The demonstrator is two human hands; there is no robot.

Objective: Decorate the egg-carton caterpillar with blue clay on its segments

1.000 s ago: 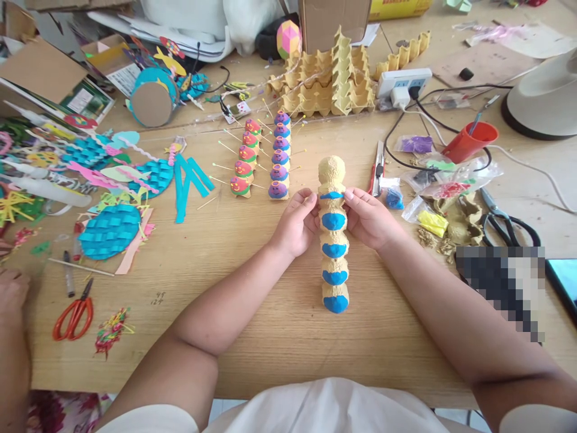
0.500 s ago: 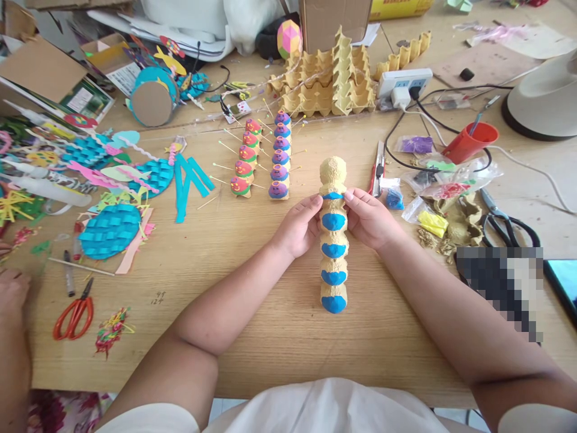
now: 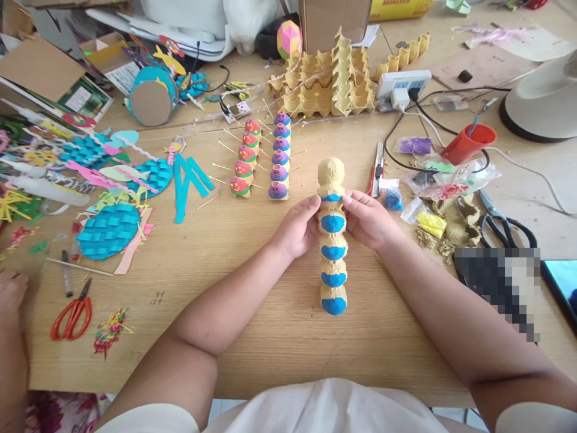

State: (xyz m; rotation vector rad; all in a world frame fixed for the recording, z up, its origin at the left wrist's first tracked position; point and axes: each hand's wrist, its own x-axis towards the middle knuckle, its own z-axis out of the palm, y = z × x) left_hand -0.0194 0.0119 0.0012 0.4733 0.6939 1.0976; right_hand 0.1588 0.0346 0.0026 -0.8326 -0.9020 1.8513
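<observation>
An egg-carton strip (image 3: 333,264) stretches lengthwise in front of me, tan and bumpy, with blue clay patches on several of its humps and a bare hump at the far end. My left hand (image 3: 300,227) pinches its left edge near the far end. Opposite it, my right hand (image 3: 370,220) grips the right edge, thumb on top close to the farthest blue patch. The fingers under the strip are partly hidden. Beyond my left hand stand two decorated carton strips, one red and green (image 3: 244,167), the other purple and blue (image 3: 279,168), both with pins stuck in.
A red utility knife (image 3: 377,168), blue clay packet (image 3: 393,198) and black-handled scissors (image 3: 502,222) lie right. A red cup (image 3: 469,144) stands near cables. Left are orange-handled scissors (image 3: 72,319), a blue woven disc (image 3: 110,231) and another person's hand (image 3: 12,291). Egg trays (image 3: 311,99) sit behind.
The far end of the strip has tipped slightly down and to the left in my hands. Both hands keep the same grip, and the view has shifted slightly.
</observation>
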